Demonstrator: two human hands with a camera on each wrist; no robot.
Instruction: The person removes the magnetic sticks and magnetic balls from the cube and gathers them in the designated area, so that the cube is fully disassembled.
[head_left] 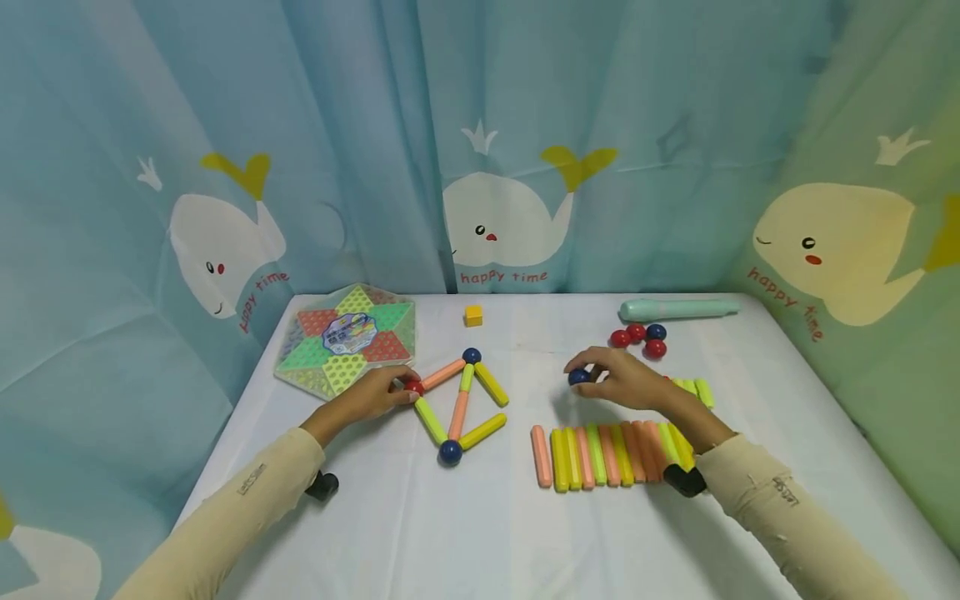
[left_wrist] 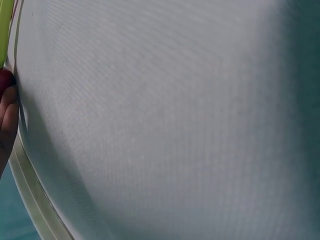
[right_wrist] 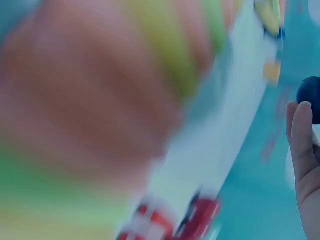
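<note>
My left hand (head_left: 375, 393) holds a red ball (head_left: 415, 387) at the left corner of a flat figure of sticks and balls. From that ball a pink stick (head_left: 444, 374) runs to a blue ball (head_left: 472, 356) at the top, and a lime-green stick (head_left: 431, 421) to a blue ball (head_left: 450, 452) at the bottom. Between those two blue balls lie a green and a pink stick (head_left: 458, 417) in line. Two yellow sticks (head_left: 483, 431) point right, their right ends apart. Above the table, my right hand (head_left: 626, 379) pinches another blue ball (head_left: 579, 377), also visible in the right wrist view.
A row of coloured sticks (head_left: 596, 454) lies under the right forearm, with several short green ones (head_left: 703, 392) behind. Farther back are loose red balls (head_left: 636, 333), a blue ball (head_left: 656, 332) and a mint-green tool (head_left: 675, 310). A star-patterned game board (head_left: 318, 321) and yellow cube (head_left: 473, 316) lie left.
</note>
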